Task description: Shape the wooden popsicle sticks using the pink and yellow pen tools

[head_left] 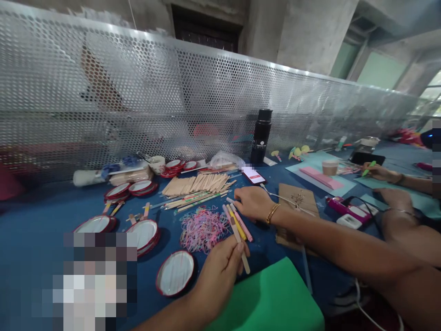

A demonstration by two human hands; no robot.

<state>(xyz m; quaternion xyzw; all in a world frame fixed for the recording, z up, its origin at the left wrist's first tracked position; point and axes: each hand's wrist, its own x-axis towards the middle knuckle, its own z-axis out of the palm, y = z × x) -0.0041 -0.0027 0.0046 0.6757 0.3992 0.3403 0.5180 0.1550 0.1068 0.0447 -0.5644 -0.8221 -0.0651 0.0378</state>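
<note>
My left hand pinches a flat wooden craft stick with a brownish mark near its upper end. My right hand is curled just beyond it, closed around a marker whose pale end sticks out at the fingertips; the rest is hidden. Between the hands lie a yellow marker and a pink marker. Left of them is a tangled heap of coloured rubber bands. A round jar lid, white inside and red-rimmed, rests beside my left wrist. A green sheet or folder lies below my hands.
Behind are a craft stick pile, stacked lids, a phone on a cable and a black bottle. Cardboard lies under my right forearm. At right, another person's hand holds a green marker. A perforated metal screen stands behind.
</note>
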